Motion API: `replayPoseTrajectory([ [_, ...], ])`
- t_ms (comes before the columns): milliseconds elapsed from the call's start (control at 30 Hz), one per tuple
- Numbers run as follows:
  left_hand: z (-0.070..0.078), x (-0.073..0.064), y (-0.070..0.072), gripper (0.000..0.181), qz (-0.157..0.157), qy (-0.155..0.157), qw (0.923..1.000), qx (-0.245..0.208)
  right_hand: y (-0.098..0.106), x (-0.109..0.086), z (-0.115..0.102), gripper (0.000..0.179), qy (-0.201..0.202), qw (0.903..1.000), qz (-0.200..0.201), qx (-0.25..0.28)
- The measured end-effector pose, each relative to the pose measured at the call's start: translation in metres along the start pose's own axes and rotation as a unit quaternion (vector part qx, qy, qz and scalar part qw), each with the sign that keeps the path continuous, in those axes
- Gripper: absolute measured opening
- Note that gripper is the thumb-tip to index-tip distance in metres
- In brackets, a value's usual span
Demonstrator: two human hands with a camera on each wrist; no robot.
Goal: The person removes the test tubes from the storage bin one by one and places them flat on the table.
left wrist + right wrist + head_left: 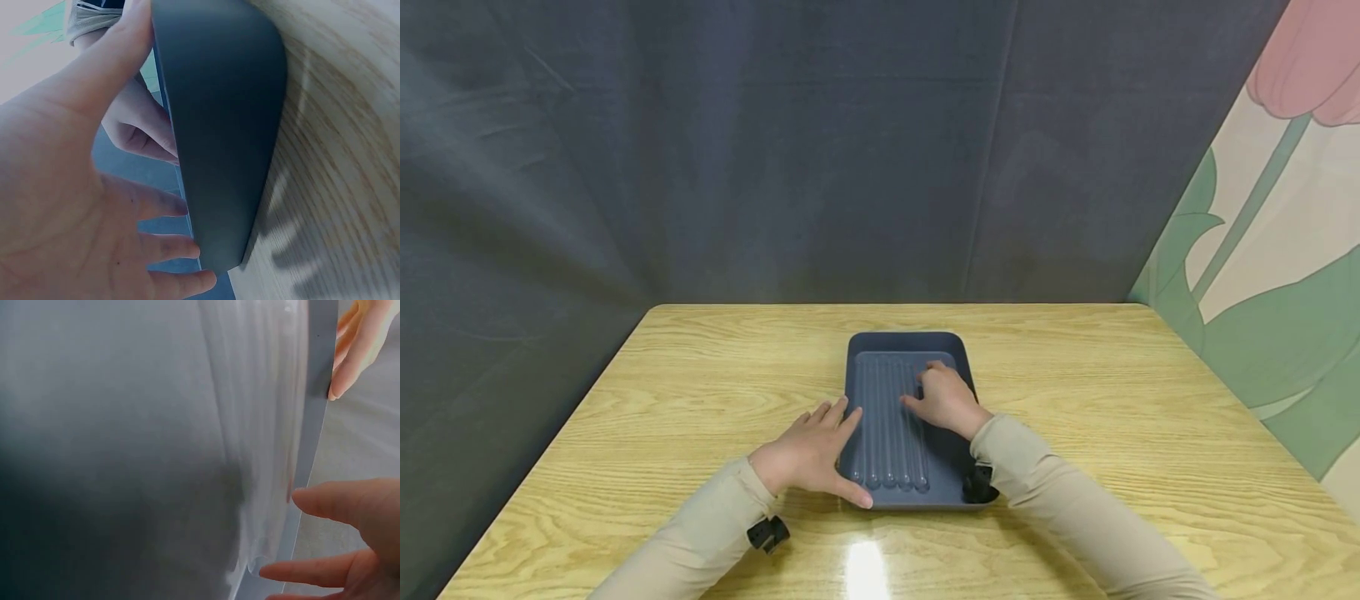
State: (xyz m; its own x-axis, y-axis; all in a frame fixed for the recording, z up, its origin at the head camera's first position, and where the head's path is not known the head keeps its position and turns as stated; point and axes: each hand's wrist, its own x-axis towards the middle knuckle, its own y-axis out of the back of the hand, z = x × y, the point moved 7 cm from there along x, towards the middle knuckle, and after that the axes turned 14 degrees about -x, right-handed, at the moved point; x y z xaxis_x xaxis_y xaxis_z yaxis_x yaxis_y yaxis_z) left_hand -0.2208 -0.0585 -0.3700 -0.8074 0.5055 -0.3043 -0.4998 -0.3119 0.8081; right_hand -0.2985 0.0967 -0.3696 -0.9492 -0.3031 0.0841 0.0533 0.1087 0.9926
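A dark blue-grey rectangular tray (943, 493) lies on the table with several clear test tubes (890, 433) side by side along its left part, rounded ends toward me. My left hand (812, 450) is at the tray's left side, fingers spread; the left wrist view shows its fingertips right at the rim (164, 94). Over the tray's right half reaches my right hand (951, 402), thumb and fingers apart. In the right wrist view one of its fingertips (269, 570) is right at the open end of a tube (256, 565), with the thumb (309, 499) beside the row.
The light wood table (700, 392) extends on both sides of the tray. A dark curtain (820, 167) hangs behind it and along the left. To the right stands a wall with a painted flower (1262, 192).
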Motion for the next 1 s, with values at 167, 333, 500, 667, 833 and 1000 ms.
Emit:
replayPoseTrajectory([
  [167,-0.001,0.001,0.0,0.112,-0.001,-0.002,1.0,-0.001,-0.005,0.001,0.002,0.037,-0.015,0.9998,-0.014,-0.008],
  [333,-0.001,0.001,-0.001,0.112,0.0,-0.006,1.0,-0.005,-0.008,0.001,0.003,0.035,-0.02,0.9995,-0.021,-0.01],
  [500,-0.001,0.0,-0.001,0.112,0.002,-0.003,1.0,-0.007,-0.009,0.001,0.002,0.033,-0.016,0.9996,-0.024,-0.004],
  [667,-0.001,0.001,-0.001,0.112,0.002,-0.002,1.0,-0.007,-0.012,0.001,0.003,0.036,-0.021,0.9987,-0.046,-0.005],
  [833,-0.001,0.001,-0.001,0.112,0.003,-0.004,1.0,-0.008,-0.013,0.001,0.003,0.036,-0.026,0.9977,-0.061,-0.012],
  [1000,-0.001,0.001,-0.001,0.111,0.005,-0.004,0.9999,-0.008,-0.012,0.001,0.003,0.038,-0.026,0.9979,-0.056,-0.016],
])
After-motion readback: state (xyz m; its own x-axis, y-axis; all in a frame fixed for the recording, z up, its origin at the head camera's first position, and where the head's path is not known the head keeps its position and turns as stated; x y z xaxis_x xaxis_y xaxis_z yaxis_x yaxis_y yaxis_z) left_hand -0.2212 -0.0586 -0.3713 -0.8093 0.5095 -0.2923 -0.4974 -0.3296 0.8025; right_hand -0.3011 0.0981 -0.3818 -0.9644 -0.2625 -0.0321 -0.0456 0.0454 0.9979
